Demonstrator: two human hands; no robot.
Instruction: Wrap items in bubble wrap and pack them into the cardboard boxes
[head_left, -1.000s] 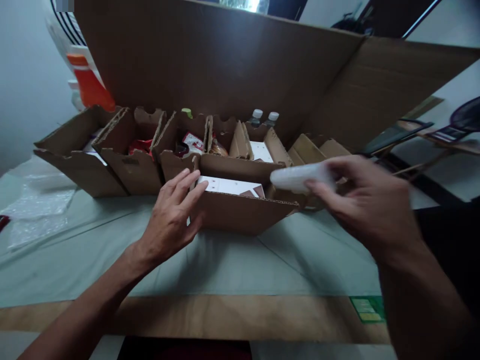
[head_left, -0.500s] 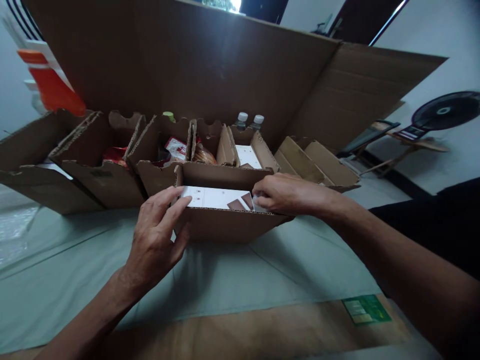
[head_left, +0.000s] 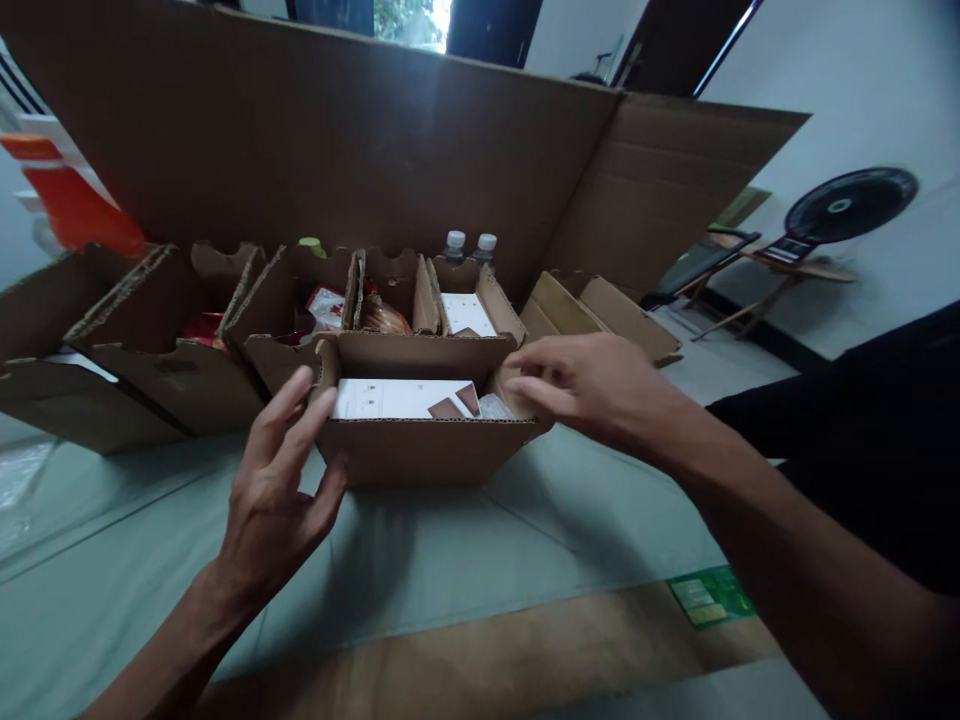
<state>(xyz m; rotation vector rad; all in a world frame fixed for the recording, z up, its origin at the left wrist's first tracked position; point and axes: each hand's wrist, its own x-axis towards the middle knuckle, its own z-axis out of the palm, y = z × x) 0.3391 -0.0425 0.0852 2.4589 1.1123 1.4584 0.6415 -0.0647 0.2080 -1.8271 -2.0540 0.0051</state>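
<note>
A small open cardboard bin [head_left: 427,455] stands in front of me on a pale green cloth. Inside it lies a white box [head_left: 401,398] with brown shapes printed at its right end. Some crumpled clear plastic [head_left: 495,406] is tucked beside that end. My left hand [head_left: 281,470] is at the bin's left end, its fingers spread around the corner with nothing held; whether the fingertips touch the cardboard I cannot tell. Over the right end hovers my right hand [head_left: 592,385], thumb and forefinger apart, nothing visible between them; its other fingers are curled and partly hidden.
Behind stands a row of cardboard bins [head_left: 180,375] with packets and another white box [head_left: 469,315]. Two white-capped bottles [head_left: 454,246] and an orange bottle [head_left: 71,200] are beyond, before a tall cardboard panel [head_left: 337,150]. A green packet [head_left: 709,600] lies near the front edge.
My right hand has lifted off the right end of the white box, uncovering the clear plastic. My left fingers have drawn back from the box's left end. The whole view has shifted slightly.
</note>
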